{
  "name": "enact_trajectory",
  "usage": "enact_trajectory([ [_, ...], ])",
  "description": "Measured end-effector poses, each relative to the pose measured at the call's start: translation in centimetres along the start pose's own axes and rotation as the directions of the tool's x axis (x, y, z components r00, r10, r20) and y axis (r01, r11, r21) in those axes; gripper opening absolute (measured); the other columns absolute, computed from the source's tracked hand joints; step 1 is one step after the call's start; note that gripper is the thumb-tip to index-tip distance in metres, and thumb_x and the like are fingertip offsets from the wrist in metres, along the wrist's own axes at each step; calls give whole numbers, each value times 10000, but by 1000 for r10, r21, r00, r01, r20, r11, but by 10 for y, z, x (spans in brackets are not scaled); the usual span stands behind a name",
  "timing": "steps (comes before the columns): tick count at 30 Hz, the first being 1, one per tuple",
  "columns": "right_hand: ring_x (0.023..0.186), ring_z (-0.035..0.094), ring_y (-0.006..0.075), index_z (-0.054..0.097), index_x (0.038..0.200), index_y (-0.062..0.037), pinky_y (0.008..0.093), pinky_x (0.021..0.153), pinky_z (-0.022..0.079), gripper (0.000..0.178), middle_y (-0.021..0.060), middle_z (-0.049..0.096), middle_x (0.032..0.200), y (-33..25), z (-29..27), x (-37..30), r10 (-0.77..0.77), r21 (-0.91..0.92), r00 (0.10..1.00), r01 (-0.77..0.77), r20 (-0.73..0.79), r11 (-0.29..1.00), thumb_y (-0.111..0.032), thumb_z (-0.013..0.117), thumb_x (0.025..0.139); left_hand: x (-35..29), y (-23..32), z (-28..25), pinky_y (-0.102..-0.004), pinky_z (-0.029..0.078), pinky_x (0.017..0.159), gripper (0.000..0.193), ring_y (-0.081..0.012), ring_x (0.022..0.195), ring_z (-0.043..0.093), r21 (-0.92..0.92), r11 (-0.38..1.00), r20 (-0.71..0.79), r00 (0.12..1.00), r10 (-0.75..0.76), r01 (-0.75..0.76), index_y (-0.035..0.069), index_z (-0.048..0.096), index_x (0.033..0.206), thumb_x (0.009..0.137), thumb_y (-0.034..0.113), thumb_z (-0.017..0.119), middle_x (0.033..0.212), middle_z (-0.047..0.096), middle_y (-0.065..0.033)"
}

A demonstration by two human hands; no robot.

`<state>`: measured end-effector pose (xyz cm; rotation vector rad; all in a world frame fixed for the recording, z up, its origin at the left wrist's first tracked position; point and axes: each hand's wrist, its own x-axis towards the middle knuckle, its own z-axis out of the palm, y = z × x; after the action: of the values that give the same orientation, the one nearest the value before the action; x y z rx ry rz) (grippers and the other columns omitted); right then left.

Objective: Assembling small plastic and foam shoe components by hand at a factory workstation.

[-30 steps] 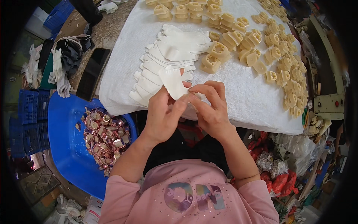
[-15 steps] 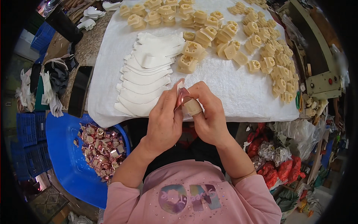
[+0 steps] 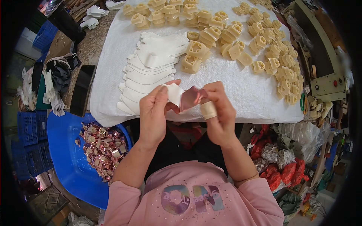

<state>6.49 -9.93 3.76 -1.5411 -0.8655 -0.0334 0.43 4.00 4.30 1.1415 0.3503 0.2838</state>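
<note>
My left hand (image 3: 154, 113) and my right hand (image 3: 218, 113) are raised together over the near edge of a table covered with a white cloth (image 3: 249, 94). Between them they hold a white curved paper piece (image 3: 174, 92) with a shiny pink foil piece (image 3: 191, 98) against it. My right forefinger wears a beige tape wrap (image 3: 208, 110). Just beyond my left hand lies a fanned stack of white cut-outs (image 3: 149, 71). Cream-coloured moulded shapes (image 3: 260, 41) are spread over the cloth farther back and to the right.
A blue tub (image 3: 64, 150) holding several shiny pink pieces (image 3: 103, 148) sits at my lower left. A black phone (image 3: 82, 89) lies at the table's left edge, blue crates (image 3: 28, 141) beyond it. A machine (image 3: 326, 81) and plastic bags (image 3: 286, 165) are at the right.
My hands have drawn slightly apart and the folded piece between them has opened out, showing the white paper on the left and the pink foil on the right.
</note>
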Motion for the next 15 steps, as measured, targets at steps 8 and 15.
enact_trajectory([
  [8, 915, 440, 119, 450, 901, -33, 254, 849, 329, 36, 58, 475, 953, -3, -36, -7, 303, 586, 814, 56, -496, 809, -50, 459, 871, 19, -4, -44, -343, 432, 732, 233, -288, 788, 570, 842, 496, -100, 842, 531, -213, -6, 621, 1021, 871, 39, 448, 856, 610, -177],
  [15, 868, 451, 134, 486, 919, -5, 272, 837, 339, 72, 73, 487, 941, 2, -34, -9, 127, 395, 911, 43, -393, 918, -53, 457, 874, 20, -4, -73, -359, 365, 887, 300, -265, 955, 511, 973, -23, 202, 798, 568, -230, 54, 617, 1062, 778, -15, 548, 1016, 586, -79],
])
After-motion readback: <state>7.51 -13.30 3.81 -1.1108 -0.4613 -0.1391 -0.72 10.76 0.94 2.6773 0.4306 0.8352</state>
